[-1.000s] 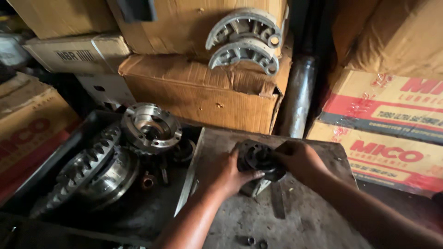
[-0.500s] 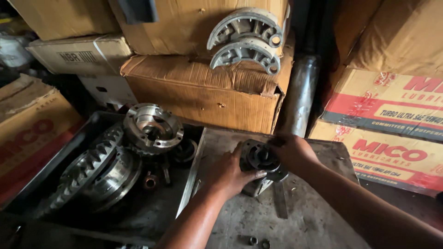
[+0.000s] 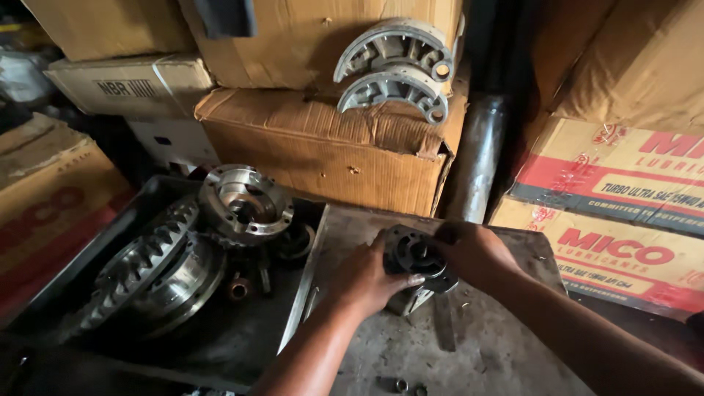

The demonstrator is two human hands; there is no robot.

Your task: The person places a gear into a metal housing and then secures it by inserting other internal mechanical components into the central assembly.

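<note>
Grimy metal table (image 3: 499,352): black tray (image 3: 293,323) of gear parts at left edge; two small nuts (image 3: 408,386) near front edge.

The light is dim, brighter toward the far boxes. Stacked cardboard boxes (image 3: 323,147) close off the far side, with more boxes (image 3: 623,183) in red and cream at the right. A grey metal pipe (image 3: 477,158) stands upright between them. The near tabletop (image 3: 469,352) is a scratched, grimy metal sheet.
</note>
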